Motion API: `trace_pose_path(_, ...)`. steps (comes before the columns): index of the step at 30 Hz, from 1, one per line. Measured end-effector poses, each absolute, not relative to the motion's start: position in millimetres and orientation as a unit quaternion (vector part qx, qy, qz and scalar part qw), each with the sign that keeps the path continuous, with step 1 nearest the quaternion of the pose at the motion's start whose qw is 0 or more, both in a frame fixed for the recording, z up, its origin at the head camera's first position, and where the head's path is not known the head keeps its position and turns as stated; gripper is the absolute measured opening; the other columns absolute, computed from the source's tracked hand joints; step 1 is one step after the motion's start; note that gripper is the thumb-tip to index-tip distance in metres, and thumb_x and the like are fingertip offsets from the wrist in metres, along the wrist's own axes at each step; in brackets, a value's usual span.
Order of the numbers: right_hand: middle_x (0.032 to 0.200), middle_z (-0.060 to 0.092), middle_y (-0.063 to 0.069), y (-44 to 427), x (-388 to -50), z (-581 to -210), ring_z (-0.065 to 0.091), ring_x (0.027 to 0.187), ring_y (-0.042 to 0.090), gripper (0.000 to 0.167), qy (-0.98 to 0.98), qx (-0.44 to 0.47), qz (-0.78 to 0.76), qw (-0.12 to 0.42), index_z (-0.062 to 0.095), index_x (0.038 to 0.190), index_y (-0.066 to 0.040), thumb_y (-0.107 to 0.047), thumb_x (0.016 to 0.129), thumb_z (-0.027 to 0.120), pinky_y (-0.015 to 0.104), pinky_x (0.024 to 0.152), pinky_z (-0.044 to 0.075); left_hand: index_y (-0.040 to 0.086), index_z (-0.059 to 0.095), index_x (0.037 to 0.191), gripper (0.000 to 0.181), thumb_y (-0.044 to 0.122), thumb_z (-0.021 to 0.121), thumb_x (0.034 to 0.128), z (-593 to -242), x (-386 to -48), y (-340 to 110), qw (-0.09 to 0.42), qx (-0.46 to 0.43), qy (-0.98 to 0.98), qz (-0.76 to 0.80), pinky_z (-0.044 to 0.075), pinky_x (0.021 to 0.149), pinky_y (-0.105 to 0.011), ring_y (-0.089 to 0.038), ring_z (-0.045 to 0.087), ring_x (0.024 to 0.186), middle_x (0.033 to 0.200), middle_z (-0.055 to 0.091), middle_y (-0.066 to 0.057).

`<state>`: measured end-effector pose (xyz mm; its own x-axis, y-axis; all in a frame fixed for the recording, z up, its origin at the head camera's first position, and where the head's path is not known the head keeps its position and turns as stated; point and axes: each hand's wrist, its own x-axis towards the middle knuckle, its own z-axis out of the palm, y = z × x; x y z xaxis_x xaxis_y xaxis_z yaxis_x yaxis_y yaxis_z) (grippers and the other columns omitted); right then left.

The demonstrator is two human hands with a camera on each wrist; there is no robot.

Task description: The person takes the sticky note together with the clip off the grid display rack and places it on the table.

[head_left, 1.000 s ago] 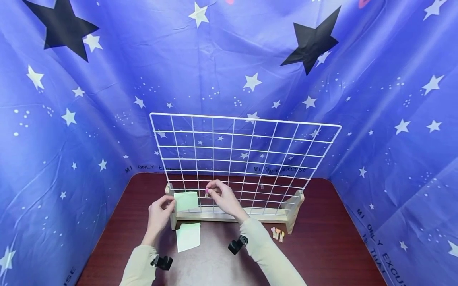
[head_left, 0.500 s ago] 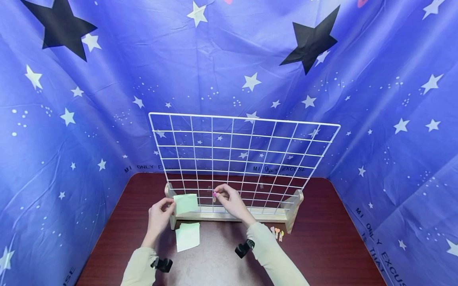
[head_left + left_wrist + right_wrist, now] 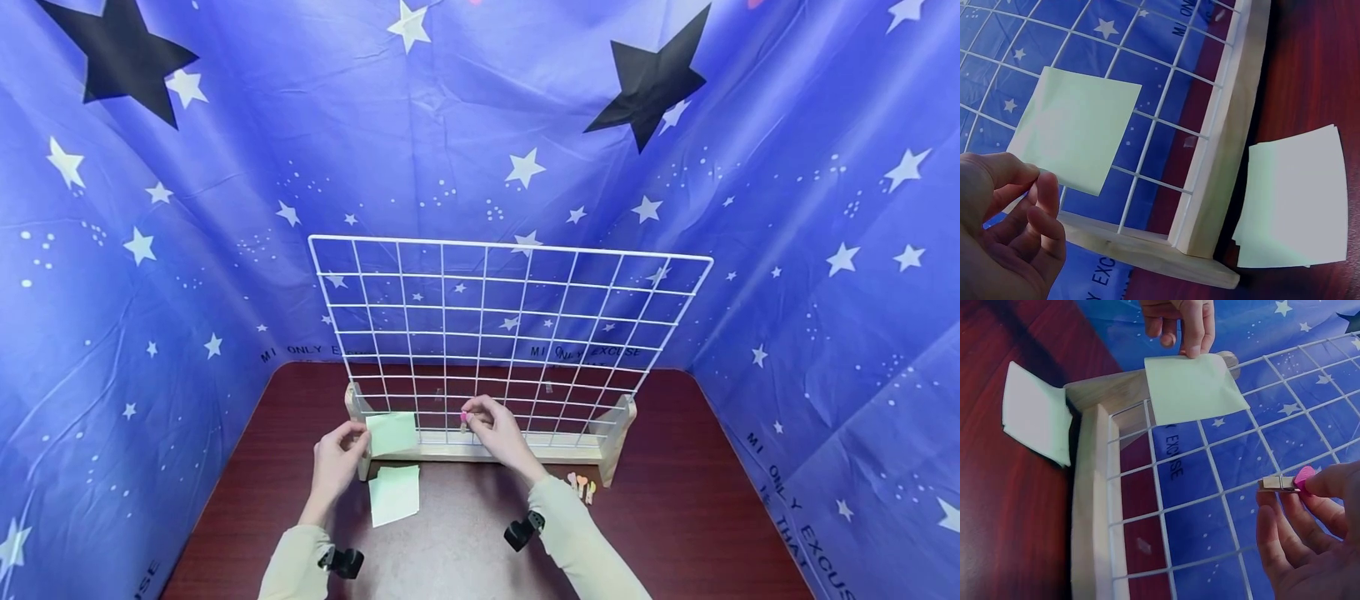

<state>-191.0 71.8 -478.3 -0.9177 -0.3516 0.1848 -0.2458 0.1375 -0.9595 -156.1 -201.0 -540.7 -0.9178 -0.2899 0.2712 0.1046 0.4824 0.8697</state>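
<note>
My left hand [image 3: 337, 458] pinches the left edge of a pale green sticky note [image 3: 392, 432] between thumb and forefinger. The note is held up in front of the lower left of a white wire grid [image 3: 486, 335]. In my right hand [image 3: 495, 432] is a small wooden clothespin [image 3: 1280, 483] with a pink heart on it, pinched at the heart end. That hand is in front of the grid, to the right of the note and apart from it. A stack of pale green notes [image 3: 1297, 197] lies on the table in front of the grid's left end.
The grid stands in a wooden base [image 3: 487, 452] with side feet. Several small clothespins [image 3: 582, 487] with coloured tops lie on the dark red table [image 3: 697, 500], near the right foot. A blue star-patterned cloth [image 3: 450, 125] surrounds the back and sides.
My right hand has moved right and slightly down with the clothespin, away from the note. My left hand and the note have sunk a little.
</note>
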Motion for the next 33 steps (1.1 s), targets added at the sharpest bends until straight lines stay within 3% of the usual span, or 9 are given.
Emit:
trace_pose_path(10,0.095,0.061,0.033,90.0,-186.3,-500.2,0.059,0.089,0.049,0.015,0.752,-0.193,-0.628,0.040,0.055,0.104,0.018,0.010,0.091,0.055,0.023,0.074,0.052,-0.001,0.070,0.087,0.004,-0.002,0.068,0.0840,-552.8,-151.1,-197.6,0.178,0.056,-0.831,-0.524,0.038,0.044,-0.018,-0.019,0.062,0.051,0.062,0.065,-0.008)
trace_pose_path(15,0.095,0.064,0.027,98.6,-184.3,-507.5,0.061,0.090,0.042,0.014,0.762,-0.179,-0.621,0.044,0.056,0.103,0.017,0.010,0.091,0.055,0.024,0.075,0.052,0.000,0.071,0.087,0.004,-0.001,0.067,0.0847,-553.1,-149.5,-197.5,0.161,0.065,-0.831,-0.529,0.043,0.047,-0.018,-0.016,0.063,0.053,0.063,0.066,-0.011)
trace_pose_path(21,0.095,0.062,0.033,106.2,-183.5,-514.7,0.059,0.089,0.048,0.013,0.763,-0.182,-0.619,0.041,0.055,0.102,0.018,0.013,0.090,0.052,0.023,0.075,0.051,-0.001,0.070,0.087,0.004,0.000,0.067,0.0849,-556.1,-147.7,-197.9,0.160,0.064,-0.836,-0.522,0.043,0.052,-0.016,-0.022,0.064,0.055,0.065,0.067,-0.011)
trace_pose_path(25,0.097,0.060,0.036,112.7,-183.9,-520.3,0.058,0.093,0.053,0.013,0.758,-0.173,-0.627,0.054,0.055,0.103,0.017,0.010,0.092,0.053,0.024,0.076,0.052,0.000,0.070,0.086,0.004,0.002,0.067,0.0851,-561.3,-145.6,-198.7,0.157,0.070,-0.845,-0.507,0.045,0.056,-0.019,-0.016,0.063,0.054,0.068,0.068,-0.007)
trace_pose_path(30,0.095,0.061,0.035,121.8,-181.9,-525.0,0.059,0.089,0.050,0.013,0.765,-0.162,-0.622,0.051,0.056,0.103,0.015,0.009,0.092,0.055,0.021,0.072,0.050,-0.002,0.069,0.086,0.005,0.002,0.068,0.0847,-569.5,-142.4,-199.1,0.143,0.069,-0.851,-0.501,0.047,0.055,-0.020,-0.010,0.061,0.053,0.071,0.069,-0.004)
trace_pose_path(33,0.092,0.062,0.033,126.8,-179.9,-527.4,0.061,0.083,0.042,0.012,0.772,-0.162,-0.613,0.042,0.056,0.102,0.016,0.010,0.091,0.055,0.020,0.069,0.048,-0.003,0.068,0.086,0.004,0.000,0.068,0.0838,-574.7,-140.6,-199.5,0.131,0.067,-0.851,-0.503,0.047,0.054,-0.020,-0.010,0.061,0.054,0.072,0.069,-0.006)
